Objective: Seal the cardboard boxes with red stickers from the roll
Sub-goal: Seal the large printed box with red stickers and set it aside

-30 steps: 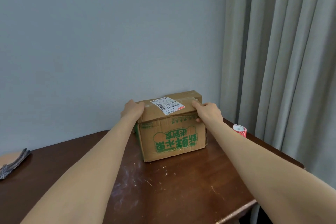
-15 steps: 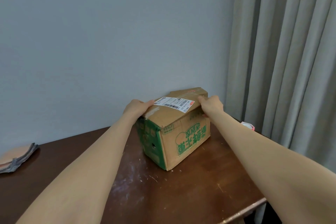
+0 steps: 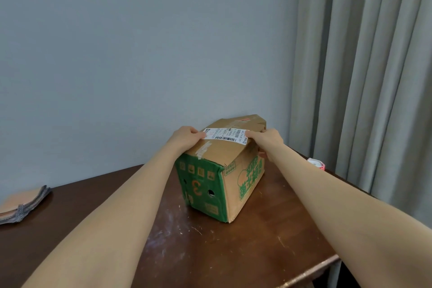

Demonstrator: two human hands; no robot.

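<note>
Cardboard box — green "3"; white barcode label.

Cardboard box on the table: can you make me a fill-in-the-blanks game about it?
The cardboard box has a big number ____ on its green end.
The left hand and the right hand grip the box at its ____.
The sticker roll lies to the box's ____.
Missing words: 3; top; right.

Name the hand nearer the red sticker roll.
The right hand, gripping the brown cardboard box at its right top edge; the red sticker roll lies just right of that arm. The left hand holds the opposite edge.
</note>
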